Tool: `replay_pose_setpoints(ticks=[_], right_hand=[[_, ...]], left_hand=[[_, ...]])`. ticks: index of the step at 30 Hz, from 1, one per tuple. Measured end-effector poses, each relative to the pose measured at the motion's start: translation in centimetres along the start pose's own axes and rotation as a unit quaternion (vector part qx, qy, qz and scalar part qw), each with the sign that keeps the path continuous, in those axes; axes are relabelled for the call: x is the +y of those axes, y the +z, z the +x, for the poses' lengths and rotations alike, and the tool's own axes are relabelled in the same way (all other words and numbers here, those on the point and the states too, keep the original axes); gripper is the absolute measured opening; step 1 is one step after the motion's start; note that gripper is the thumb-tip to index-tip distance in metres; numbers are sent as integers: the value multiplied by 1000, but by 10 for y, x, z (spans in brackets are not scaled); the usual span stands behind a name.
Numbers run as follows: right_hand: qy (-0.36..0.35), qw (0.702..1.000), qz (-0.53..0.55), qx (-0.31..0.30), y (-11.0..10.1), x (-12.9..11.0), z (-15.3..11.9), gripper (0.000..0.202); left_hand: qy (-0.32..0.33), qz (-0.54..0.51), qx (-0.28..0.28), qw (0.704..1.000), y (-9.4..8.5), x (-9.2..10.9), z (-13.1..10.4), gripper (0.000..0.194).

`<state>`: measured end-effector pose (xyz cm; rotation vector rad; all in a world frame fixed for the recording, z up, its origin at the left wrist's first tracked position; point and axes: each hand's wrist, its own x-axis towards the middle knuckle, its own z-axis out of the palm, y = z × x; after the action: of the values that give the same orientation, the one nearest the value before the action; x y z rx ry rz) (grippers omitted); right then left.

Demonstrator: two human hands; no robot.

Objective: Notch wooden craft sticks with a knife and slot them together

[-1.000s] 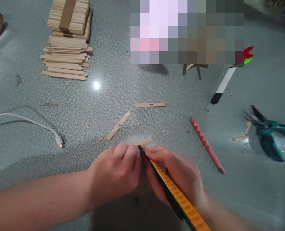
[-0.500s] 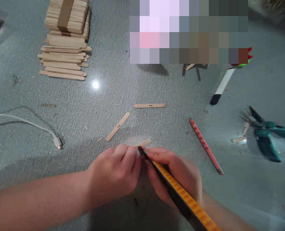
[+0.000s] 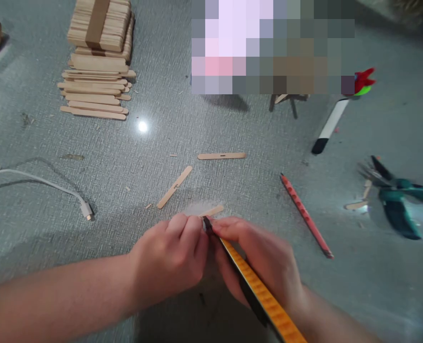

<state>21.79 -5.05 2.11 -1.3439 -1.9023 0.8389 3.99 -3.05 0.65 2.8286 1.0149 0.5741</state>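
At the lower middle, my left hand is closed on a wooden stick, whose rounded end sticks out beyond the fingers. My right hand grips a long yellow and black tool; its dark tip meets the stick beside my left fingertips. The contact point is partly hidden by the fingers. Just beyond my hands lie two more sticks: a slanted one with a notch at its middle and a level one with a small slot.
Stacked and loose wooden sticks lie at the upper left, a white cable at the left. To the right are a red pencil, green-handled pliers and a black-and-white marker. The top middle is pixelated.
The yellow and black tool has swung slightly, its near end shifting left and its tip staying by the stick. My right hand has turned a little with it; my left hand is nearly unmoved.
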Motion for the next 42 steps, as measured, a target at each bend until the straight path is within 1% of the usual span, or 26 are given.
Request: replay_pose_setpoints(ticks=[4,8,13,19,25,32,36,42], right_hand=[[5,1000,1,6,0,1,1,20],[-6,1000,-9,13,-1,2,1,22],[-12,1000,-8,23,0,2,-1,24],[11,999,6,46,0,5,-6,25],[-5,999,-7,36,0,6,-6,24],[-8,999,-17,32,0,1,0,23],[6,999,-13,31,-1,0,2,20],[10,999,-9,29,-3,2,-1,22]], left_hand=[[10,3,-3,1000,1,-1,0,14],[9,6,-7,1000,2,-1,0,13],[6,8,2,1000,1,0,0,16],[10,1,2,1000,1,-1,1,13],[8,7,10,1000,1,-1,1,13],[14,9,-2,1000,1,-1,0,14],[14,10,3,1000,0,-1,1,15],[10,8,11,1000,1,-2,2,18]])
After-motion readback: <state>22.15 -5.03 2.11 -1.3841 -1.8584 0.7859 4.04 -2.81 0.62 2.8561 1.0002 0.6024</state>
